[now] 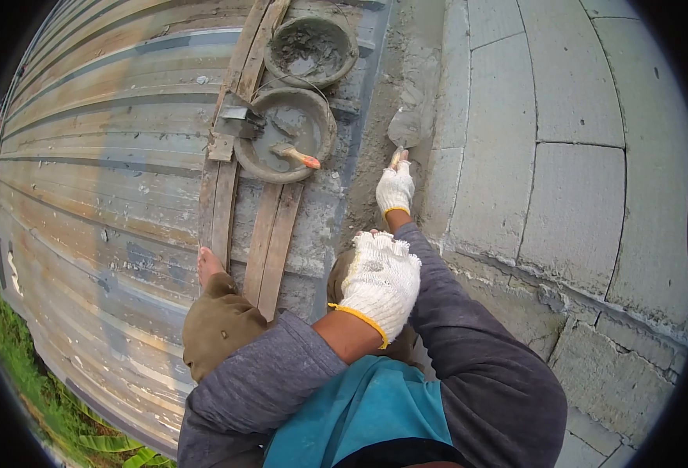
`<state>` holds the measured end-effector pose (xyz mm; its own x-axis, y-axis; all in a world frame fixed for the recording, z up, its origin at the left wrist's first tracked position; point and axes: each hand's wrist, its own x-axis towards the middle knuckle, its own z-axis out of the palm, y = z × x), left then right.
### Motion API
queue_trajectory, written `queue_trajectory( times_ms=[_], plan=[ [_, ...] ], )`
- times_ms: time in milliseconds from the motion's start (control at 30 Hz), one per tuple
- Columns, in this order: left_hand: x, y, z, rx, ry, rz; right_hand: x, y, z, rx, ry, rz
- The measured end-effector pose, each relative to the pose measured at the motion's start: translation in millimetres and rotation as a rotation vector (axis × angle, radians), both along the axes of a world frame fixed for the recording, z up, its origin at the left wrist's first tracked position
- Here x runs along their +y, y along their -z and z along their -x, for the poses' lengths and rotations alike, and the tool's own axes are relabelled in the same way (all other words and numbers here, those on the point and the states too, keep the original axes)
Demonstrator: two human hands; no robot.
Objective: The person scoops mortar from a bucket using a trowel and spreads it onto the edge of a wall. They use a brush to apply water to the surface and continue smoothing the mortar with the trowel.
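Observation:
My right hand [395,189], in a white knitted glove with bare fingertips, reaches forward along the foot of the block wall. It is closed on a trowel, whose mortar-smeared blade [404,127] lies against the wet grey mortar strip [383,129]. Closer to my body, my left hand [381,282] wears a matching glove and is closed near my knee. Its fingers curl out of sight, so whatever they hold, if anything, is hidden.
Left of the mortar strip, a bucket of watery mix [313,125] holds a brush with an orange-tipped handle [296,154]. Behind it stands a bucket of thick mortar [342,66]. Wooden planks [270,242] lie across the corrugated metal roof [110,171]. Grey block wall [574,187] rises at right.

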<state>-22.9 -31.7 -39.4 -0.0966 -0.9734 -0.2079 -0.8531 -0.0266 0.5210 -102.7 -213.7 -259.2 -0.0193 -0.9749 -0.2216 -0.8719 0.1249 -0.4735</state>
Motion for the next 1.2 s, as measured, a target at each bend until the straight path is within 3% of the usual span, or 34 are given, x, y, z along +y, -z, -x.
queue_trajectory(
  times_ms=[67,200,367,467,567,633,700,767,867,967,1067,1200],
  plan=[
    [2,0,-4,0.020,0.007,-0.024,-37,5,-4,0.163,-0.134,0.010],
    [4,-2,-8,0.004,-0.050,-0.007,-69,1,-10,0.219,-0.091,-0.109],
    [6,-3,-6,-0.002,-0.040,0.012,-4,25,13,-0.007,0.229,-0.161],
    [6,-5,0,0.013,-0.070,0.048,40,77,44,-0.203,0.309,-0.198],
    [7,-8,3,0.038,-0.006,0.031,54,70,39,-0.189,0.196,0.004],
    [10,-6,5,-0.033,-0.023,0.052,20,73,30,-0.136,-0.097,0.437],
    [11,-7,0,-0.030,-0.037,0.071,-19,22,-2,-0.301,0.172,-0.103],
    [12,-8,-5,-0.020,-0.063,0.077,-70,42,-7,-0.178,0.060,0.007],
    [9,-12,-10,0.004,-0.053,-0.011,-129,56,-17,-0.136,0.098,-0.086],
    [6,-14,-16,0.030,-0.035,-0.091,-154,39,-34,-0.030,0.053,-0.099],
    [5,-11,-17,0.046,0.012,-0.179,-164,29,-38,-0.186,0.312,-0.272],
    [5,-5,-13,-0.030,-0.059,-0.056,-125,7,-54,-0.461,0.417,-0.360]
  ],
)
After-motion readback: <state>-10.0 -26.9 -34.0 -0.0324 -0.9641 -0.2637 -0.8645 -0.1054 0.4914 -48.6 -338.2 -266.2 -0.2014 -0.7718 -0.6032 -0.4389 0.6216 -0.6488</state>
